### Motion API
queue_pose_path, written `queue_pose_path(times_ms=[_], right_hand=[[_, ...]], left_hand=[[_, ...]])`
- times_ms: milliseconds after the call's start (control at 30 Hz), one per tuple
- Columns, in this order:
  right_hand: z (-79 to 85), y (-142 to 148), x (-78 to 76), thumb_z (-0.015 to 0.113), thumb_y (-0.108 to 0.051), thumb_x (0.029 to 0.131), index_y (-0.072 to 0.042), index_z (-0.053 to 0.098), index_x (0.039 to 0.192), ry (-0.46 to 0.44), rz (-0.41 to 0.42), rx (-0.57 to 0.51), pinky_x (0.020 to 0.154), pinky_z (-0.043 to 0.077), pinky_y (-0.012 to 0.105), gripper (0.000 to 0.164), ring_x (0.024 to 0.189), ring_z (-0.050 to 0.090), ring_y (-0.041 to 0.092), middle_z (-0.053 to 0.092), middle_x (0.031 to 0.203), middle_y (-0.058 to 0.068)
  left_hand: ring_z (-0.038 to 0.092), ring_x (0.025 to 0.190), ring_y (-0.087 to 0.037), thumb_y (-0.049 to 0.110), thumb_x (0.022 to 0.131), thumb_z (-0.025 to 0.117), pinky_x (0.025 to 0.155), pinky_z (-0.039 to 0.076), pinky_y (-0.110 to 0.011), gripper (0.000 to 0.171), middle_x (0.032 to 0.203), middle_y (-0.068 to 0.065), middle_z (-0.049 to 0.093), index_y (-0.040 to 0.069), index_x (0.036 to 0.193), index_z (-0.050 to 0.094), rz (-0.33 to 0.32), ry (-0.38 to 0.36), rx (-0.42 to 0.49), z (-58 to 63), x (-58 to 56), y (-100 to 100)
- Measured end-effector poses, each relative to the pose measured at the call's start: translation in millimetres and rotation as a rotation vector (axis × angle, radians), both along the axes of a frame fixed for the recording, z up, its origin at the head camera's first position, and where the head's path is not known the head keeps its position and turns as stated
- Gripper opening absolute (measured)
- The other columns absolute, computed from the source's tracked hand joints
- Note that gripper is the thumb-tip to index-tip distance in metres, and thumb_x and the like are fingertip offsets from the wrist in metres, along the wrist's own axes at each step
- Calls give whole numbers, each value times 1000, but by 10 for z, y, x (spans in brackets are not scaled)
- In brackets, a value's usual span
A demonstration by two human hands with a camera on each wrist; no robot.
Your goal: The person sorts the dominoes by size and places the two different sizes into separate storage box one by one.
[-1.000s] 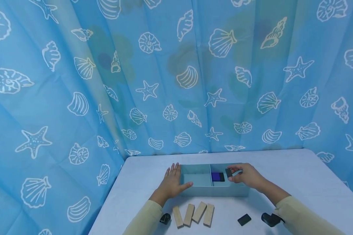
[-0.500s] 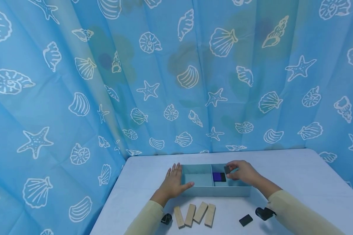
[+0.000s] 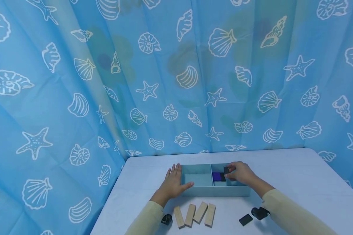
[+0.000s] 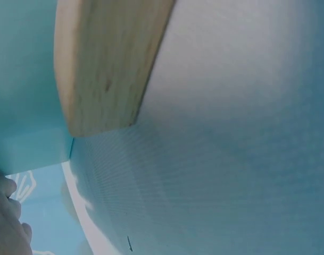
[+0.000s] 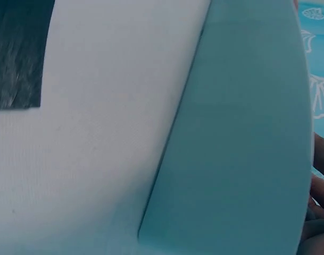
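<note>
A pale blue box with a divider stands in the middle of the table. My left hand, fingers straight and thumb spread, rests at its left end; in the left wrist view its fingertips show beside the box wall. Over the right compartment, my right hand pinches a small black block between thumb and fingers. Beneath that block lie a purple block and a black piece side by side against the divider. The right wrist view mostly shows the box's outer wall, with part of the right fingers past its rim.
Several wooden blocks lie in a row before the box. Another black block lies on the white table, front right, close to the right wrist camera. A blue seashell curtain hangs behind.
My right hand has moved slightly left with the black block, bringing it nearer the purple block and the black piece. The left hand stays at the box's left end.
</note>
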State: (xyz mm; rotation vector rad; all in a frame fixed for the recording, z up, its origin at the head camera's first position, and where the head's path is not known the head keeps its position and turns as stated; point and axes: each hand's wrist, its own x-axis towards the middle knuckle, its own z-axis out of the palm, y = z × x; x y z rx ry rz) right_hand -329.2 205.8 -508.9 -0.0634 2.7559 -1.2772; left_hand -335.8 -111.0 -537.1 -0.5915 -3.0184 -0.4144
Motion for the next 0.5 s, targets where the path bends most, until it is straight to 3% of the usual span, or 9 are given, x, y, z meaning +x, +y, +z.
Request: queue_pose_path(times_ms=[200,333,500], right_hand=[[-53,-16,-52,76,-5,82,9,56,128,-9,2,17,67,57,32,52,77,67,17,60,95,10],[-47,-46,-60,76,-7,83,9,60,124,7,20,99,64,55,31,47,71,63,15,59,85,6],[-56,-70,-74,78,-11,82,0,68,92,17,25,213,58,48,31,17,64,55,17,56,72,4]], left_hand=[[6,147,-30,72,88,46,117,5,-48,102,160,-15,14,0,154,17,15,-10,6,-12,-6,10],[6,147,-30,73,88,45,117,5,-49,103,160,-14,14,0,154,17,17,-10,8,-30,-13,9],[7,147,-30,72,88,46,117,6,-49,103,160,-14,15,-1,154,17,10,-11,15,-34,-21,8]])
